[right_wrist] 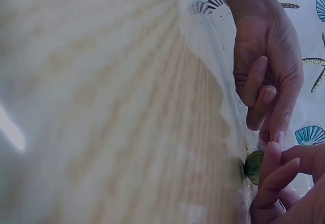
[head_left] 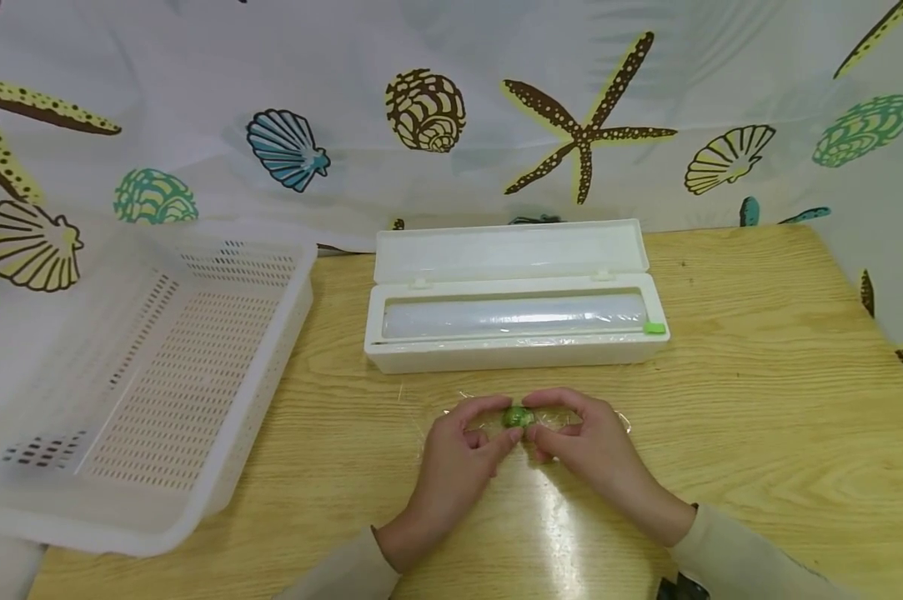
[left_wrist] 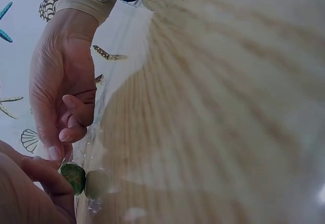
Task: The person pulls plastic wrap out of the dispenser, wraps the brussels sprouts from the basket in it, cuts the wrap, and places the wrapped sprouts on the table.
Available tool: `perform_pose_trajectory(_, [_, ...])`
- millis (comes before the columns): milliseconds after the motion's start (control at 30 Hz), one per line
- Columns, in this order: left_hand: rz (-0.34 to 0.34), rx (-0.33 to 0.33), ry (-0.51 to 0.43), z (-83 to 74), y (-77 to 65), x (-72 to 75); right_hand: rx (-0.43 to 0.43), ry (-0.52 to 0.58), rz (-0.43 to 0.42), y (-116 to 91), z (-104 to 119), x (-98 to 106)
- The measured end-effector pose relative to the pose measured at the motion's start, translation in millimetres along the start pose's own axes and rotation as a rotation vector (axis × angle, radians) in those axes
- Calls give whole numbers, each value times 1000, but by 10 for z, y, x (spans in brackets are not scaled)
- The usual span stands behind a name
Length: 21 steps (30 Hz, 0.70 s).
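Observation:
A small round green object [head_left: 518,417], glossy and mottled, sits between both hands on a sheet of clear cling film [head_left: 564,417] at the table's middle. My left hand [head_left: 454,458] pinches at its left side with thumb and forefinger. From the right, my right hand [head_left: 597,442] does the same, its fingertips almost meeting the left ones. In the left wrist view the green object [left_wrist: 73,178] shows low down against the film, partly covered by fingers. The right wrist view has the green object [right_wrist: 255,167] beside the fingertips, its reflection on the tabletop.
Behind the hands stands a white cling film box [head_left: 519,358], lid up, with a film roll [head_left: 514,317] inside and a green tab [head_left: 654,328] at its right end. A white perforated basket [head_left: 222,467] takes up the left side. A shell-patterned cloth [head_left: 489,183] hangs at the back.

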<state>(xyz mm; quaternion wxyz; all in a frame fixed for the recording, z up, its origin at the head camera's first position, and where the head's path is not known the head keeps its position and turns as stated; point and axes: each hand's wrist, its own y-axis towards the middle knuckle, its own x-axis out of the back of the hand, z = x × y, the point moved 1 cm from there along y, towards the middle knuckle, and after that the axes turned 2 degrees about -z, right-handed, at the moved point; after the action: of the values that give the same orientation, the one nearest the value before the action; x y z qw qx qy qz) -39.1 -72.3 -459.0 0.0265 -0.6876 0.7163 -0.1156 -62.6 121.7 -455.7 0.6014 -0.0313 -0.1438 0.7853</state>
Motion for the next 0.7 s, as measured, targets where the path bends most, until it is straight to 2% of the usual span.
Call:
perform_pose_trajectory(167, [5, -24, 66, 26, 46, 7, -4, -20, 2, 20, -19, -20])
perform_pose_trajectory(333, [17, -22, 67, 27, 45, 27, -9, -40, 7, 22, -24, -35])
perform_pose_trajectory(700, [13, -86, 130, 21, -4, 35, 64, -134, -4, 7, -54, -56])
